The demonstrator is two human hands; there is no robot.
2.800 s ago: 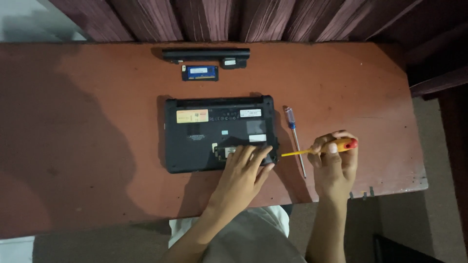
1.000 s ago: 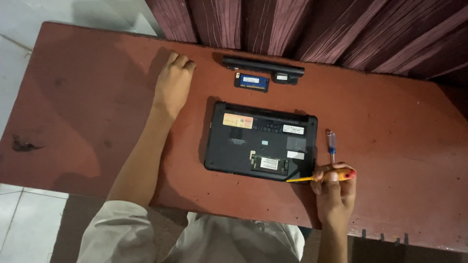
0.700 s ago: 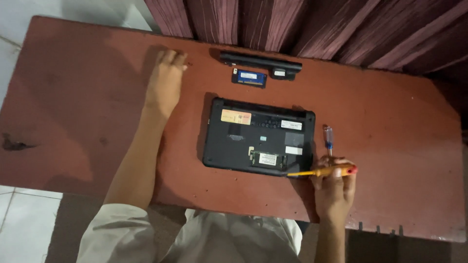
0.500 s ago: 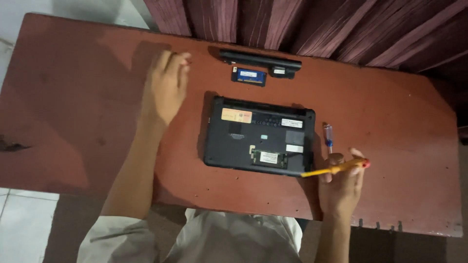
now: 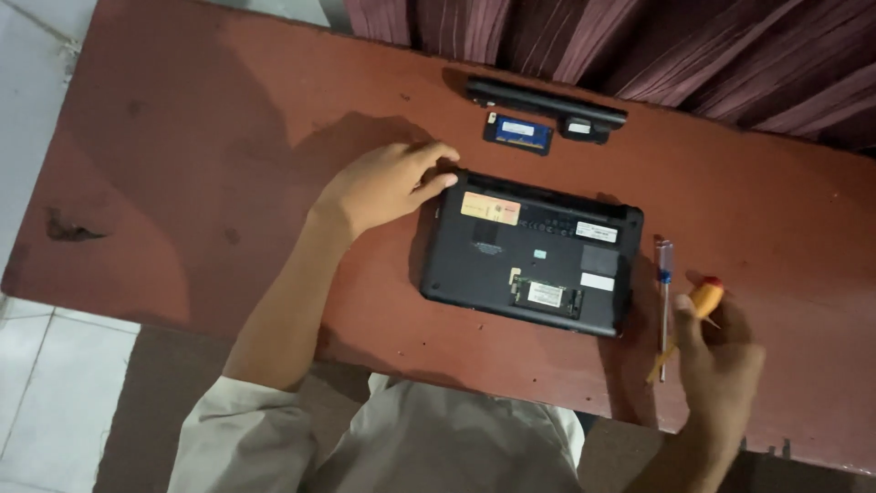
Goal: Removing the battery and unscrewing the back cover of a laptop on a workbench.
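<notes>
In the head view, the left hand (image 5: 383, 183) is lying loosely curled with its fingertips touching the top-left corner of the black upturned laptop (image 5: 531, 251) lying mid-table, while the right hand (image 5: 716, 361) is gripping a yellow-handled screwdriver (image 5: 701, 306) just beside a blue-handled screwdriver (image 5: 664, 301).
</notes>
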